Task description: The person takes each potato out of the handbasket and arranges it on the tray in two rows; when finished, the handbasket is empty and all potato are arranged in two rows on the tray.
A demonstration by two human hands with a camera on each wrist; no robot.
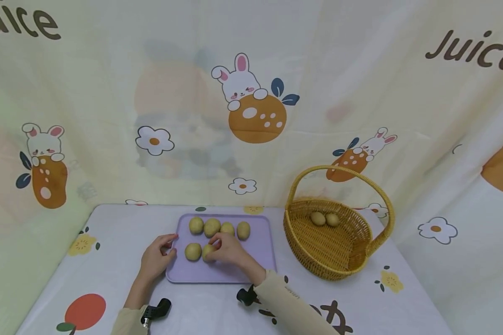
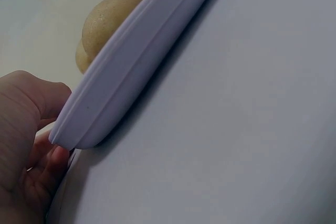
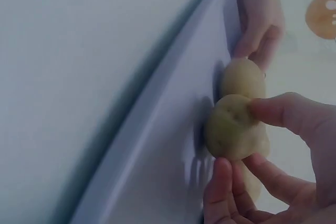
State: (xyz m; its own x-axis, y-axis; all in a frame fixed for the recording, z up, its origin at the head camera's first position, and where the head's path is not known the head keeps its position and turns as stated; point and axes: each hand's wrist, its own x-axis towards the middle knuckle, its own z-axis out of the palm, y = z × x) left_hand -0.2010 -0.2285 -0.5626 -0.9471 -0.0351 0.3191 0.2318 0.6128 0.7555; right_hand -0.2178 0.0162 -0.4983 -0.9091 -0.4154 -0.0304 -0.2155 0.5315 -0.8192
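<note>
Between the thumb and fingertips of my right hand (image 1: 229,251) is a round yellowish potato (image 3: 231,129), held low over the lilac tray (image 1: 251,270). Another potato (image 1: 193,251) lies just left of it. Behind these two, several more potatoes (image 1: 212,227) form a row along the tray's far side; my right hand partly covers one. My left hand (image 1: 156,257) holds the tray's left rim, its thumb on the rim and its fingers curled by the outer side in the left wrist view.
To the right of the tray stands a woven basket (image 1: 310,253) with a tall arched handle (image 1: 339,168). Two potatoes (image 1: 324,219) lie inside near its back wall. A patterned cloth (image 1: 121,232) covers the table, and a printed curtain (image 1: 184,153) hangs behind it.
</note>
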